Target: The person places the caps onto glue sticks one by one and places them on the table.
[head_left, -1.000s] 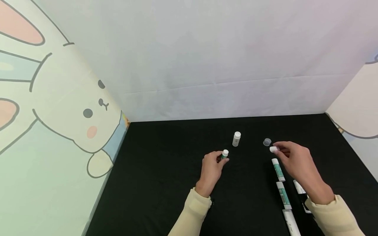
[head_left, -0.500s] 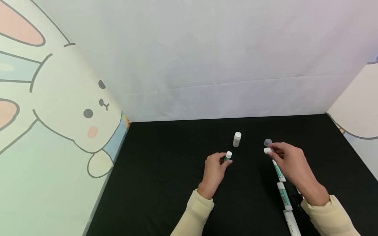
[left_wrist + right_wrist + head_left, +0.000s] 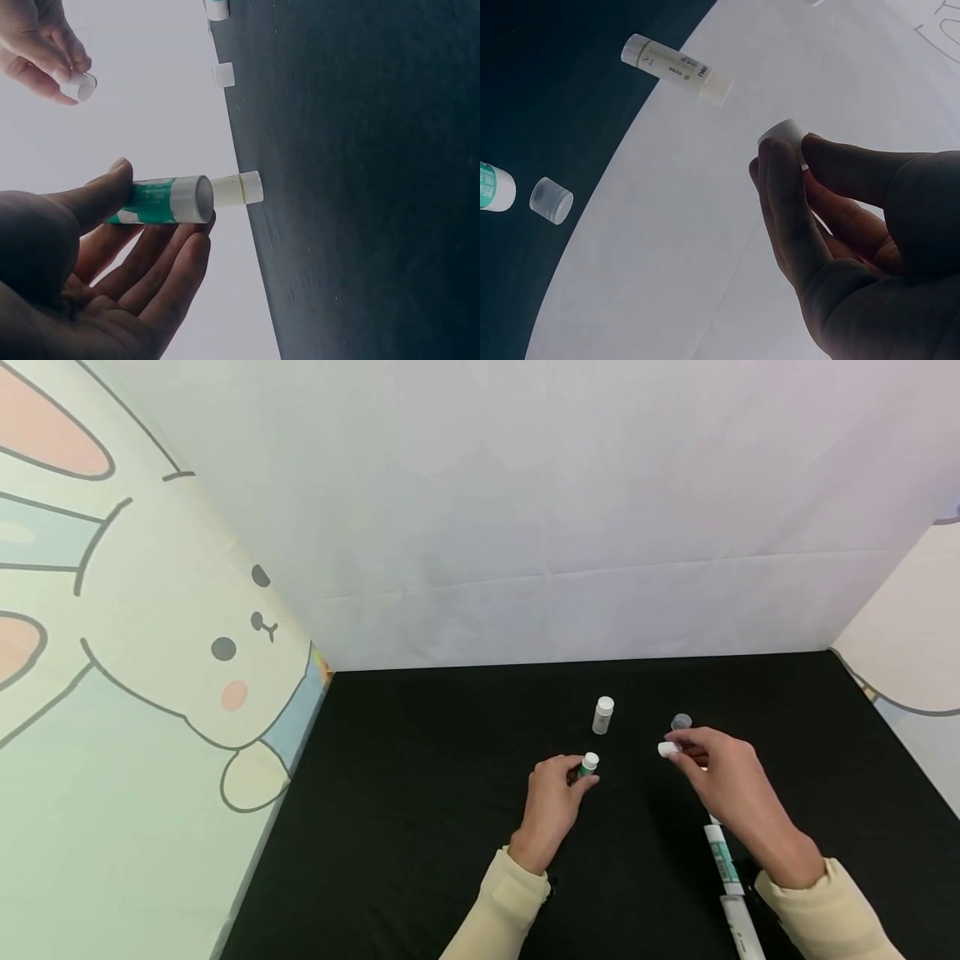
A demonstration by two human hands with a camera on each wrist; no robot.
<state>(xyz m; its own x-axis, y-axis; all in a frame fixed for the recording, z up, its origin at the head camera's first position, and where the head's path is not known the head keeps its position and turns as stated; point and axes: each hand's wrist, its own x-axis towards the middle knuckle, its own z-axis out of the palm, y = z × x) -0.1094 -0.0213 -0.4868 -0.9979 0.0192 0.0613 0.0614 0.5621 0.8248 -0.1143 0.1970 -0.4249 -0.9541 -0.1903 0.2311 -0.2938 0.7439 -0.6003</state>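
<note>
My left hand (image 3: 553, 802) pinches a green-and-white glue stick (image 3: 588, 765) between thumb and fingers, its white top pointing up. In the left wrist view the white base of this glue stick (image 3: 193, 199) faces the camera. A small white cap (image 3: 667, 749) is pinched in the fingertips of my right hand (image 3: 723, 781), held above the black table to the right of the glue stick. The right wrist view shows the cap (image 3: 784, 139) from the side, partly hidden by the fingers. Behind the left hand stands a white glue stick (image 3: 602, 716).
A translucent cap (image 3: 681, 722) sits on the black tabletop (image 3: 420, 777) just beyond the right fingers. Under the right forearm lie a green-labelled glue stick (image 3: 723, 858) and a larger white one (image 3: 741, 927), in line. A pale curtain (image 3: 555, 510) rises behind the table.
My right hand has moved left with the cap, covering more of the row of glue sticks. The left hand has shifted slightly right and nearer with its glue stick, so the hands are closer.
</note>
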